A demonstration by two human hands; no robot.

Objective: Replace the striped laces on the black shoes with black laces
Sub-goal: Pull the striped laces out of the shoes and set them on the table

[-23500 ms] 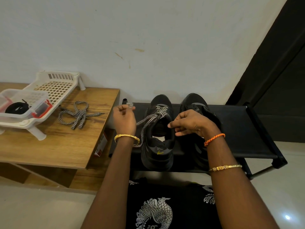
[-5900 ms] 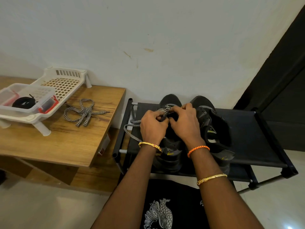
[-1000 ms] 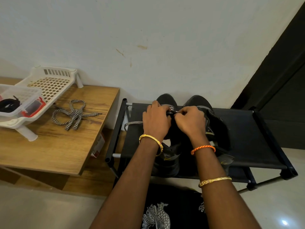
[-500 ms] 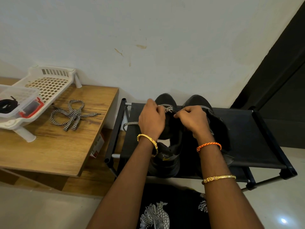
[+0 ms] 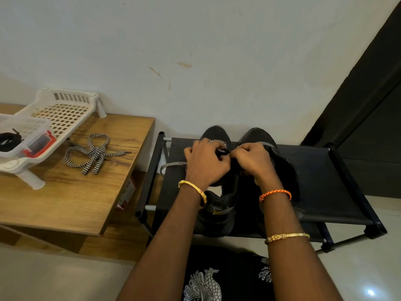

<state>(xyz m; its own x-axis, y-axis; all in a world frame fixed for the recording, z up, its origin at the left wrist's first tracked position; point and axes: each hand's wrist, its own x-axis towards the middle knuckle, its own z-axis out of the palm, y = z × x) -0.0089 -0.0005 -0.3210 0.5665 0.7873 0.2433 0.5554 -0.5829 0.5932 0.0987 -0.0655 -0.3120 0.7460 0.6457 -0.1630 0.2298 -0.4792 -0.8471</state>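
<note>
Hands meeting over the left black shoe [image 5: 217, 205], on the black fabric shoe rack [image 5: 338, 181] against the far wall. Left hand [image 5: 206, 162] curled closed, right hand [image 5: 252, 161] likewise, both pinching the black-and-white striped lace [image 5: 173, 164] near the toe-end eyelets; exact finger hold hidden behind the knuckles. Loose lace tail trailing left from under the left hand. Right black shoe [image 5: 284, 168] just beside, apparently without any lace. Another black-and-white striped lace [image 5: 93, 153] lying in a loose tangle on the wooden tabletop [image 5: 65, 203], well apart to the left. Black laces [image 5: 8, 141] coiled in a clear plastic box [image 5: 28, 135] sitting in the white plastic tray [image 5: 65, 111] at the far left.

Likely step: drawing out the last crossings of the striped lace. Best done by steadying the eyelet row with one hand and pulling with the other along the line of the hole, not sideways. Short pulls, one eyelet at a time, aglet fed straight to avoid snagging. Freed lace then set with its twin on the tabletop.
</note>
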